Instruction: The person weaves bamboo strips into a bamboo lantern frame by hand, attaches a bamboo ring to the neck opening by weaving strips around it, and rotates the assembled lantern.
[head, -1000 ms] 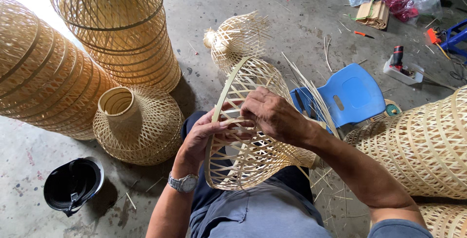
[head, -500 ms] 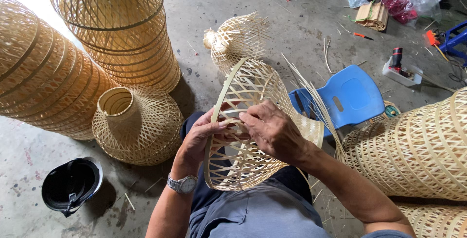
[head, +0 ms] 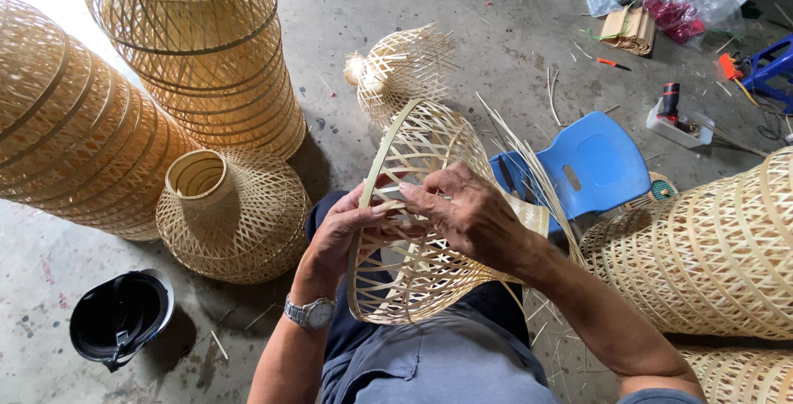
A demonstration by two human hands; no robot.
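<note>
two hands show: the left hand (head: 343, 230) and the right hand (head: 462, 214), both on one half-woven bamboo frame (head: 413, 230). seven woven bamboo pieces are in view altogether: that frame, two tall stacked shades (head: 198, 49) (head: 66, 131), one bell-shaped shade (head: 231, 214), one small unfinished shade (head: 396, 65), and two large ones at the right (head: 710, 255) (head: 743, 375). one blue plastic chair (head: 591, 164), one black helmet (head: 116, 317), one wristwatch (head: 310, 313).

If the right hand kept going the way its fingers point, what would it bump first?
Probably the left hand: the right hand points left across the half-woven pale bamboo lampshade frame, fingertips nearly meeting already.
</note>
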